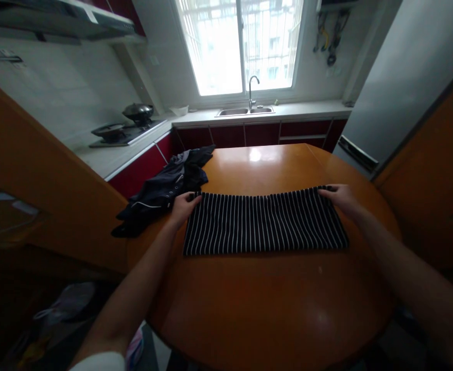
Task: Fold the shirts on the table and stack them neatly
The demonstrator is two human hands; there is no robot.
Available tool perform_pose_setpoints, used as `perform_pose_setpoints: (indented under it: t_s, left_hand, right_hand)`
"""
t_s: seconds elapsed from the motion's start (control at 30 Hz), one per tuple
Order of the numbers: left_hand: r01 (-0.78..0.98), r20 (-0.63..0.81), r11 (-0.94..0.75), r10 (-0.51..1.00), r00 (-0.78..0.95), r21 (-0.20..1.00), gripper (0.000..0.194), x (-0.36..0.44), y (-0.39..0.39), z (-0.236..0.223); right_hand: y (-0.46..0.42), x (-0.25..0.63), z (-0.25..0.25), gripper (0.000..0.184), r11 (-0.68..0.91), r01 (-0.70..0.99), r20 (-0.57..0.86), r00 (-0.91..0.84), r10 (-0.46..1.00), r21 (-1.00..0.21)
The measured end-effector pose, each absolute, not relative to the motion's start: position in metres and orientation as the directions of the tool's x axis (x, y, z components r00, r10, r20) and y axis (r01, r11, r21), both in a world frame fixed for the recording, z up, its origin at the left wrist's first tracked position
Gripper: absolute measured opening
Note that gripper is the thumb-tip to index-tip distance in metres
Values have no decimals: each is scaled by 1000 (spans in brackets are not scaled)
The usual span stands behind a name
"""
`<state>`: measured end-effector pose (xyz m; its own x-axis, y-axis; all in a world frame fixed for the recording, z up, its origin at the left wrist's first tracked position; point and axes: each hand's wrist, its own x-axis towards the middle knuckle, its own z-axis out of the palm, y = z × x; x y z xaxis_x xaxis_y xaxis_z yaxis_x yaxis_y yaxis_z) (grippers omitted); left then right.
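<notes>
A black cloth garment with white stripes [265, 224], folded into a long rectangle, lies across the wooden table [265, 309]. Its far edge is raised a little and sags in the middle between my hands. My left hand [185, 208] pinches the far left corner. At the far right corner my right hand [340, 198] grips the cloth between thumb and fingers. What kind of garment it is, I cannot tell. Just left of my left hand lies a heap of dark clothes [164, 185] with snaps and white piping, partly over the table's edge.
Beyond the table runs a white counter [307, 108] with a double sink [234, 112] and tap under a window. Pans [110, 132] stand on the stove at the left. A grey fridge [407, 77] is at the right. Bags [68, 301] lie low at the left.
</notes>
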<state>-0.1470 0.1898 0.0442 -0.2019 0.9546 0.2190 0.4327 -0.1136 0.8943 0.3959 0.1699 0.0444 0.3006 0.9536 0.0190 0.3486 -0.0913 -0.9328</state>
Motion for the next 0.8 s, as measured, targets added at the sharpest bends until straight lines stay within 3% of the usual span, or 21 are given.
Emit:
perform_pose_setpoints:
  t_s: [0.2,0.33,0.47,0.57,0.67,0.73,0.8]
  left_hand:
    - [429,160,-28,948,-275,903,46,-146,219,12]
    - [394,188,-77,950,-251,916,54,-154,224,2]
    - [496,179,-25,948,-264,868,48,-157,231,-5]
    - [690,223,7,944,-243,724,43,-157,231,-3]
    - [874,359,-44,921,-153,484,53,-137,218,6]
    - [921,394,-182,918,35,344,56,-103,203,10]
    - [886,338,-379,898,282,268,52,-57,185,9]
  right_hand:
    - [200,400,-4,11,-131,196,-60,332,941,-972]
    - [212,416,-8,15,-70,265,21,326,945,-962]
    - [224,412,-16,17,-103,351,23,336,942,-931]
    - [224,403,-18,31,-116,511,105,383,918,-852]
    - [212,377,-10,55,-11,716,381,384,841,-698]
    - [196,340,-5,60,117,797,491,243,837,-593]
    - [176,291,-7,59,259,821,459,3,889,-508]
